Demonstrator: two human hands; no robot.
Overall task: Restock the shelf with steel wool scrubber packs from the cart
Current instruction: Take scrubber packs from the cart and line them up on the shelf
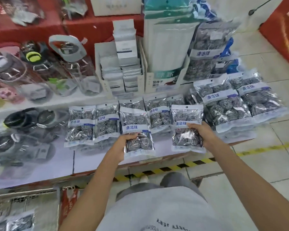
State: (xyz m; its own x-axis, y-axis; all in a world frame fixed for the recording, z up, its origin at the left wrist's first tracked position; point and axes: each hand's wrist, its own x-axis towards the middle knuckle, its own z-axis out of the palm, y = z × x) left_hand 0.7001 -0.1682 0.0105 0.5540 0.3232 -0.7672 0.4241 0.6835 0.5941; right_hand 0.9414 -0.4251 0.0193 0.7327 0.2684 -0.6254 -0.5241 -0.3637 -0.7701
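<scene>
Two clear steel wool scrubber packs are gripped, one [137,130] by the left hand [123,144], one [187,129] by the right hand [202,132]; blurred wire cart [15,205] cut off.

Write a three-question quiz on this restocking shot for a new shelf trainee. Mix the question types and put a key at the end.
1. True or false: the left hand and the right hand each hold a steel wool pack.
2. Multiple choice: the larger steel wool packs lie where? A) at the right end of the shelf B) among the water bottles C) on the floor
3. Fill in: the left-hand pack and the right-hand pack are held above the front edge of the ____.

Key: 1 true; 2 A; 3 shelf
</scene>
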